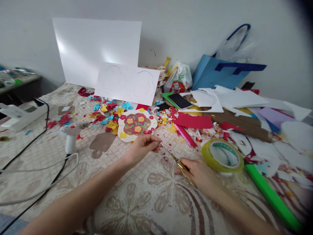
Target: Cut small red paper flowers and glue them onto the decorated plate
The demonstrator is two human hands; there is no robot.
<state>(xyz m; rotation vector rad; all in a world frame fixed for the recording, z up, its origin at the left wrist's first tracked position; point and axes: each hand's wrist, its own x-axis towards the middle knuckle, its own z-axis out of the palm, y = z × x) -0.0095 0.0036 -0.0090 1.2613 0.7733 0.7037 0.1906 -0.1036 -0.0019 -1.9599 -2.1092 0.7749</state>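
My right hand (193, 171) grips a pair of gold-handled scissors (182, 167), their thin blades pointing up and left toward my other hand. Just left of the blade tips, my left hand (145, 147) is pinched closed; a tiny red bit seems to show at the fingertips, too small to name. Right behind that hand lies a white scalloped paper piece (154, 122) decorated with red and yellow paper flowers. Small red scraps are scattered on the patterned tablecloth (137, 199) under the scissors.
A roll of yellowish tape (207, 155) and a green-handled tool (271, 195) lie at right. Left stand a white glue gun (71, 138) and a power strip (26, 114) with cables. Behind are paper flowers (112, 125), a phone (180, 101), red paper (194, 120) and a blue bag (207, 71).
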